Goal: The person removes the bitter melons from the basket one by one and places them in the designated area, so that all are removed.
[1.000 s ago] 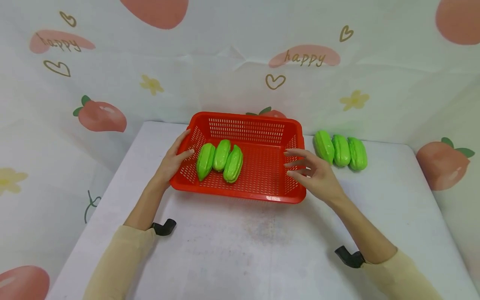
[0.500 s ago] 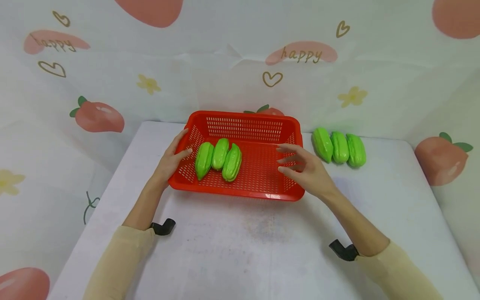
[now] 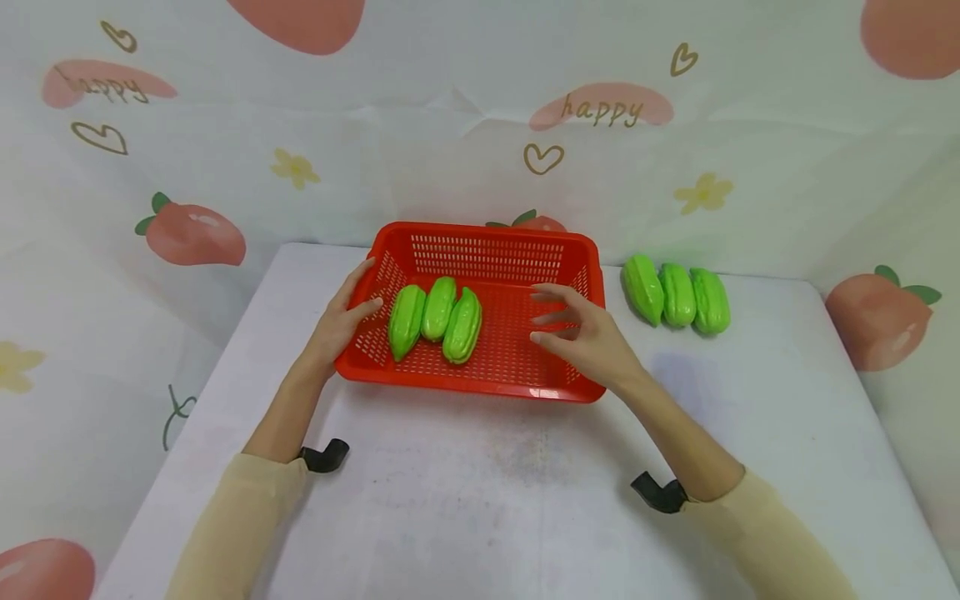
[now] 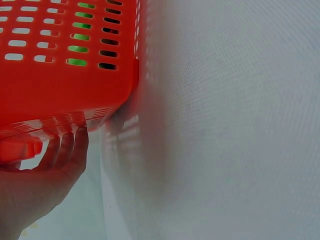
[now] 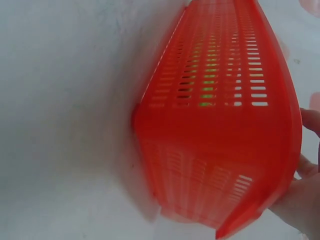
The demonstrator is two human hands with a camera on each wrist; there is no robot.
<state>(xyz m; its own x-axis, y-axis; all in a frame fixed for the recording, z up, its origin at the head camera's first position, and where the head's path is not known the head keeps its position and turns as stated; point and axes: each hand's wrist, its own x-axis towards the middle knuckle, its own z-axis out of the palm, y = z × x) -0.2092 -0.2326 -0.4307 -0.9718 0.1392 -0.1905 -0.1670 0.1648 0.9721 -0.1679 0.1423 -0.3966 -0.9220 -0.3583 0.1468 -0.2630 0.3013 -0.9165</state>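
Note:
A red plastic basket [image 3: 506,342] with slotted walls holds three glossy green ridged fruits [image 3: 436,321], side by side in its left half. My left hand [image 3: 339,321] grips the basket's left rim, thumb over the inside and fingers along the outer wall; in the left wrist view its fingers [image 4: 67,155] curl up against the slotted side. Over the right part of the basket hovers my right hand [image 3: 588,333], its fingers spread and loosely bent, holding nothing. The right wrist view shows that hand [image 5: 302,195] partly, beyond the basket's rim.
Three more green fruits [image 3: 678,295] lie in a row on the white table [image 3: 487,492], right of the basket. A patterned cloth backdrop [image 3: 420,125] rises behind the table's far edge. Black wrist mounts [image 3: 326,456] sit at both cuffs.
My right hand has moved left, from the basket's right rim to further over its inside. The left hand keeps its grip, and the basket and fruits stay in place.

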